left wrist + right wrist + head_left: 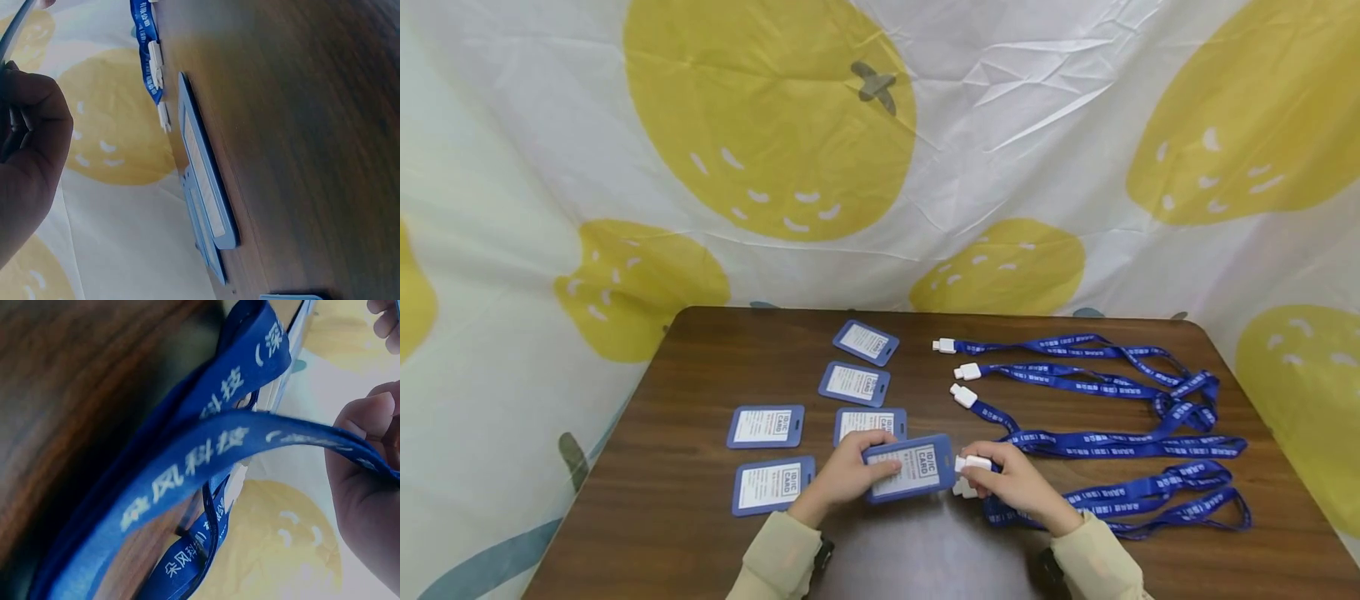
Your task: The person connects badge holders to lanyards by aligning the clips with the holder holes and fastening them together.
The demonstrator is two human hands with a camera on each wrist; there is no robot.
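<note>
My left hand [855,468] grips a blue ID card holder [925,468] by its left end, thumb across the front. The holder is raised and tilted, its slotted end toward my right hand [1009,482]. That hand pinches the white clip [976,462] of a blue lanyard, with the clip's tip right at the holder's slotted edge. In the right wrist view the lanyard strap [206,450] runs up into the right hand [365,481]. The left wrist view shows the left hand [34,131] with curled fingers and only a sliver of the holder [15,28].
Several more card holders [765,427] lie flat on the brown table [685,483], left and centre. At the right several blue lanyards [1097,442] stretch out, their white clips [964,395] pointing left. A lemon-patterned cloth [1000,167] hangs behind the table.
</note>
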